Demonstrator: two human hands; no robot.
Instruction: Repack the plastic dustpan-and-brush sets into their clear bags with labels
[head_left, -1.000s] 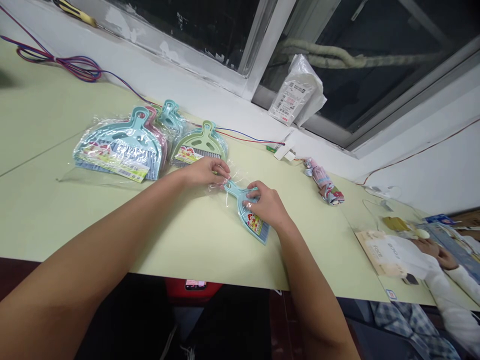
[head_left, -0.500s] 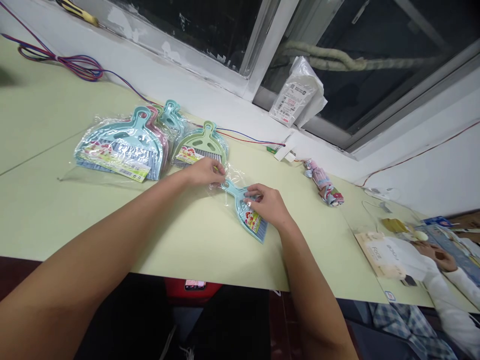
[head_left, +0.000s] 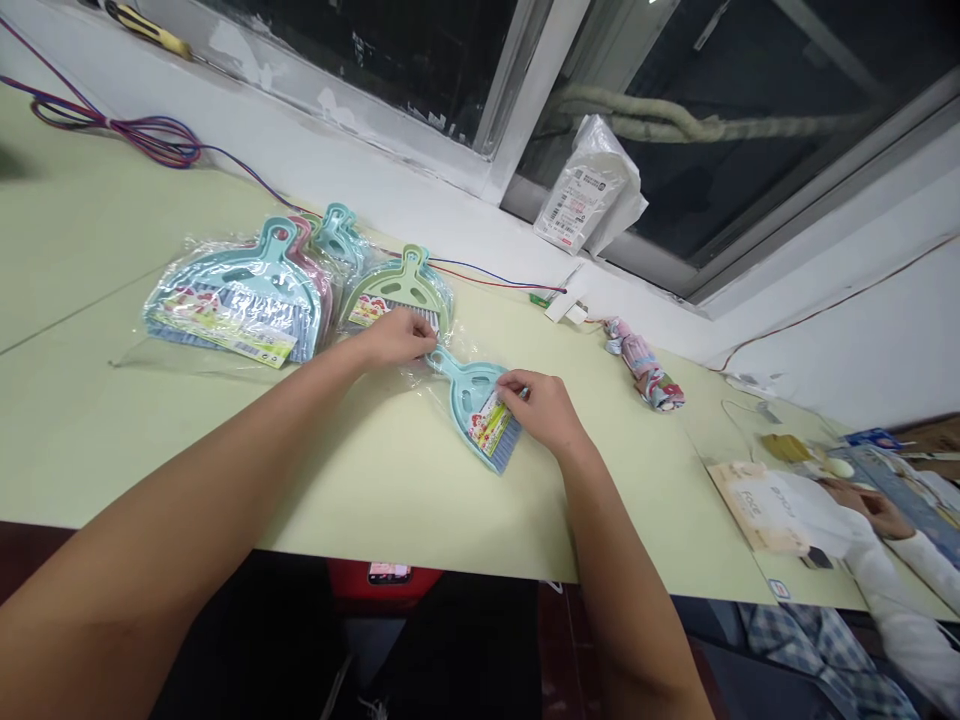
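A small light blue dustpan and brush set (head_left: 466, 388) lies tilted on the table, a printed card across its grey-blue bristles. Clear plastic film surrounds its handle. My left hand (head_left: 399, 338) is closed in a pinch at the handle's end, where film and handle meet. At the set's upper right edge, by the card, my right hand (head_left: 546, 405) pinches with thumb and fingers. Just behind my left hand is a wrapped green dustpan set (head_left: 409, 280). Further left lies a stack of wrapped blue and pink dustpan sets (head_left: 240, 290), with another blue one (head_left: 339, 235) behind it.
A cloth bundle (head_left: 645, 365) lies on the right of the table (head_left: 360, 500). A coiled cable (head_left: 157, 140) runs along the wall. A plastic-wrapped packet (head_left: 585, 195) leans at the window. A co-worker's hands (head_left: 870, 505) are at the far right, beside a tissue pack (head_left: 757, 505).
The blue dustpan set has shifted slightly left with my left hand. My right hand has slid from over the pan to its right edge, uncovering more of it.
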